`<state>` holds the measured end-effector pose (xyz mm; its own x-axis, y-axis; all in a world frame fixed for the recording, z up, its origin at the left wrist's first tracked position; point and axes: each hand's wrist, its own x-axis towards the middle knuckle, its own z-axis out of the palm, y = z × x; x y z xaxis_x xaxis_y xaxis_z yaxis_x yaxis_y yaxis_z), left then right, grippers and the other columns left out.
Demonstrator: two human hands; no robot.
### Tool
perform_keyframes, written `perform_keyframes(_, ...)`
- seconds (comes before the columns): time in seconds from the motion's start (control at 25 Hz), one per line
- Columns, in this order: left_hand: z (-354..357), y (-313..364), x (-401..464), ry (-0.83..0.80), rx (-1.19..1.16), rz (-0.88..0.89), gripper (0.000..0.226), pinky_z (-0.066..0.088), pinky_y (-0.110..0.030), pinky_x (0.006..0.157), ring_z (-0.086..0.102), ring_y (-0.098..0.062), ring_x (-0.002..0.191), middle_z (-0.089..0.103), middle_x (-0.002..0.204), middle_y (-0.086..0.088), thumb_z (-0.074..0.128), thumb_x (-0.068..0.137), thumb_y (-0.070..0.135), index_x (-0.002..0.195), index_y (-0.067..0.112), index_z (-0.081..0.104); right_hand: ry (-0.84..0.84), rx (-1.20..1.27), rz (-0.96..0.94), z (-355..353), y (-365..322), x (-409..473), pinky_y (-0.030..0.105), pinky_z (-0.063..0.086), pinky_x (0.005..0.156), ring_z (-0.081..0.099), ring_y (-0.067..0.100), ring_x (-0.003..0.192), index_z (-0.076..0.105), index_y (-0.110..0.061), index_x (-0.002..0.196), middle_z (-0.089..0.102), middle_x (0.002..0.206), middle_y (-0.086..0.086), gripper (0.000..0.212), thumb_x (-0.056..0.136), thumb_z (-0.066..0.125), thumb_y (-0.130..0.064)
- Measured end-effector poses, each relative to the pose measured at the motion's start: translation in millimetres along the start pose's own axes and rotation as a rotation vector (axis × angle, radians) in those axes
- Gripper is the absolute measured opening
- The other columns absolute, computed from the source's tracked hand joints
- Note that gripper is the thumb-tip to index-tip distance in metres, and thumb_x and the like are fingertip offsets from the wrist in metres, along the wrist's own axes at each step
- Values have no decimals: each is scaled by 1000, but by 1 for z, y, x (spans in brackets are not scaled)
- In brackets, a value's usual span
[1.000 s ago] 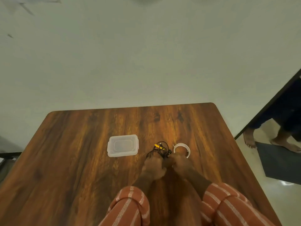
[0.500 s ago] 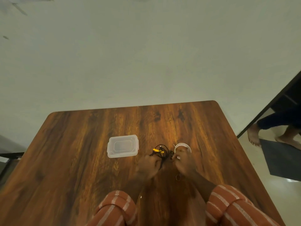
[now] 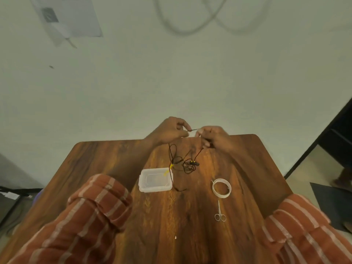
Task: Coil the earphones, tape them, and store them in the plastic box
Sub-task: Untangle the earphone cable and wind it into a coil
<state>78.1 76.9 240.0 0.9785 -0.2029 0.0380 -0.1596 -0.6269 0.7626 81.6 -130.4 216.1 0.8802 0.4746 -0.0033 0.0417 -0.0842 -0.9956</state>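
Both hands are now raised above the table's far edge. Left hand (image 3: 169, 131) and right hand (image 3: 213, 137) are pinching the earphones (image 3: 187, 164), stretching cable; coiling is starting beside the plastic box (image 3: 155, 181). Next: looping evenly.

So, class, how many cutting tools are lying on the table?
1: small scissors on the table, just nearer the person than the tape roll. None looks hidden.
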Motion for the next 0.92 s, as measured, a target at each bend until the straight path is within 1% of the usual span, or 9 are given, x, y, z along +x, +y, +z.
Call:
perform_keyframes(0.08,-21,-6,-10,-81,51,8,7,45,-21,67,56,-1,56,64,58,14,73,82,15,87,14,76,47,82,-61,-8,-25,0,25,49,55,36,14,47,64,-10,78,37,48,-4,31,102,50,-23)
perform_keyframes(0.2,-28,-27,-23,-51,36,4,16,48,-29,87,68,-16,92,72,91,-5,80,75,15,72,13,64,89,279,-119,-11,-54,0,28,49,57,31,13,49,59,-13,76,31,51,-5,30,101,49,-26)
perform_keyframes(0.32,-7,-51,-28,140,-84,-80,39,54,-31,79,67,-27,100,61,113,-15,83,70,9,80,18,47,70,286,-131,-6,-67,2,28,46,56,30,14,49,59,-15,73,31,51,-5,31,101,49,-26)
perform_keyframes(0.4,10,-64,-24,189,-168,-150,51,53,-33,79,65,-22,96,61,109,-8,85,67,19,91,22,40,58,285,-130,0,-70,4,28,45,55,29,14,48,59,-14,71,31,50,-5,32,101,50,-24)
perform_keyframes(0.48,24,-69,-18,81,-245,-200,64,53,-37,82,62,-21,94,65,102,-9,86,65,27,103,24,35,81,303,-128,5,-73,5,29,45,54,29,14,47,59,-13,71,32,49,-5,31,100,50,-22)
perform_keyframes(0.6,45,-81,-11,-133,-37,-291,74,57,-44,88,64,-26,101,64,108,-12,86,64,27,120,18,40,174,404,-128,3,-71,7,29,45,54,32,13,45,59,-13,72,33,51,-3,29,98,51,-23)
perform_keyframes(0.72,53,-97,-22,-278,27,-315,21,58,-46,77,63,-24,75,61,86,-11,75,83,23,92,11,61,463,456,-62,-23,-61,6,25,37,46,31,12,42,60,-13,70,37,48,-4,26,94,55,-22)
perform_keyframes(0.84,28,-92,-38,-277,-15,-338,32,49,-25,67,59,-12,67,65,81,-3,73,84,44,83,12,70,813,368,132,-62,-28,-2,24,26,42,27,15,42,57,-11,66,39,46,-1,24,89,57,-19)
perform_keyframes(0.92,5,-81,-42,-162,-90,-308,36,43,-25,66,55,-7,61,63,68,5,67,88,44,73,12,71,866,183,292,-79,4,-10,28,34,44,37,18,42,60,-9,69,49,53,5,18,83,60,-21)
